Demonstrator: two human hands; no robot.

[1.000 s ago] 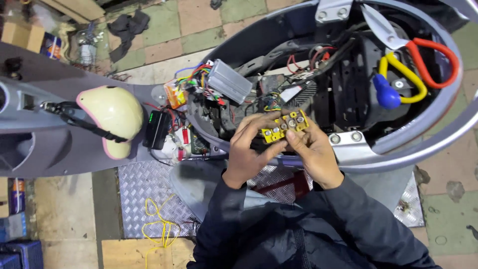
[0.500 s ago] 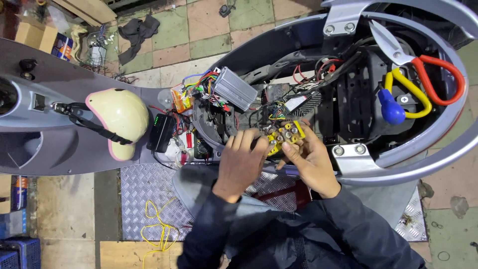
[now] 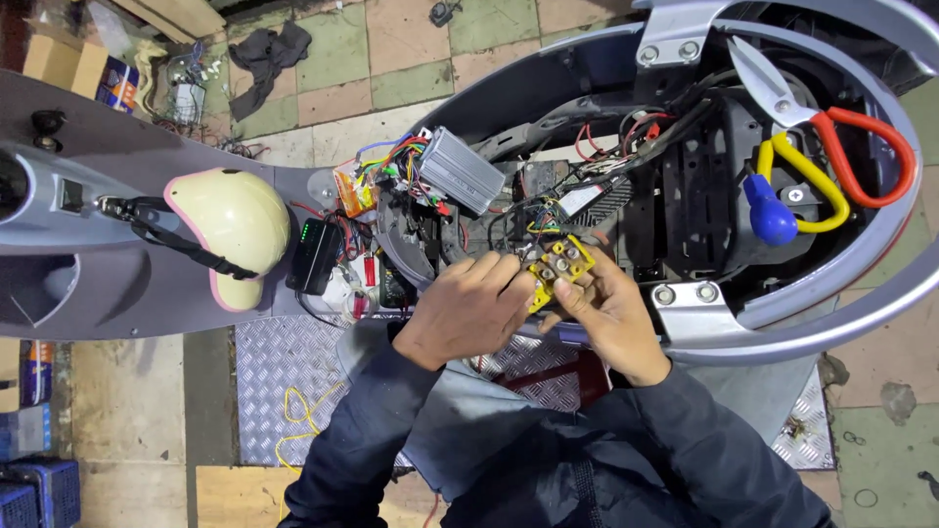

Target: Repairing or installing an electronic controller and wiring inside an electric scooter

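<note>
A small yellow terminal block (image 3: 559, 264) with metal screw posts sits between both my hands, over the open body of a grey scooter (image 3: 841, 293). My left hand (image 3: 468, 311) curls around its left side, fingers bent over it. My right hand (image 3: 606, 308) grips its right side, thumb and fingertips on the block. Thin wires run from the block into the scooter's bay. A silver finned controller box (image 3: 462, 181) with a bundle of coloured wires lies just above my left hand.
Large shears with red and yellow handles (image 3: 831, 156) and a blue-handled tool (image 3: 769, 217) rest in the bay at right. A cream helmet (image 3: 227, 230) sits on the scooter's deck at left beside a black box (image 3: 315, 256). Checker plate (image 3: 284, 376) covers the floor below.
My view has drifted slightly, so the scooter sits a little further left in the frame. Both hands stay on the yellow block, and my left fingers have shifted over it.
</note>
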